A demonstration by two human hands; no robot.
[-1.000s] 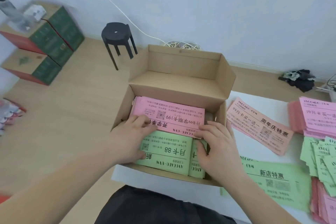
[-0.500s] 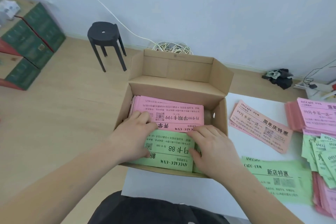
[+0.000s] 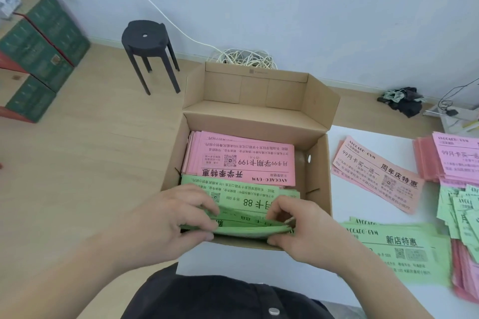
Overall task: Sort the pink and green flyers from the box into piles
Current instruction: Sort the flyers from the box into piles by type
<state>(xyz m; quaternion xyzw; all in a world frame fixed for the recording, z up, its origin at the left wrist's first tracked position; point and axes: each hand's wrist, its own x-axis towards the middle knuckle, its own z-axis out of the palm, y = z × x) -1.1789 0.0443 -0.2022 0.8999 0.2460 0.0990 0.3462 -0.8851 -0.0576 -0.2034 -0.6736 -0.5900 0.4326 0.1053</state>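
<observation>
An open cardboard box [image 3: 317, 163] sits on the white table's left end. Inside lie a stack of pink flyers [image 3: 241, 160] at the back and green flyers [image 3: 241, 202] at the front. My left hand [image 3: 168, 217] grips the left end of a bundle of green flyers, thumb beneath. My right hand [image 3: 303, 225] pinches the bundle's right end, so the near edge is lifted and bowed. On the table to the right lie a pink pile [image 3: 375, 173] and a green pile [image 3: 399, 248].
More pink flyers [image 3: 451, 158] and loose green ones [image 3: 461, 212] crowd the table's right edge. A black stool [image 3: 147, 41], coiled white cable [image 3: 243, 58] and green-and-red cartons [image 3: 39, 54] stand on the wooden floor. Dark clutter [image 3: 404, 100] lies by the wall.
Both hands slid toward me from the pink-green seam to the green stack's near edge, curled round a bundle and lifted its front. The camera tilted slightly.
</observation>
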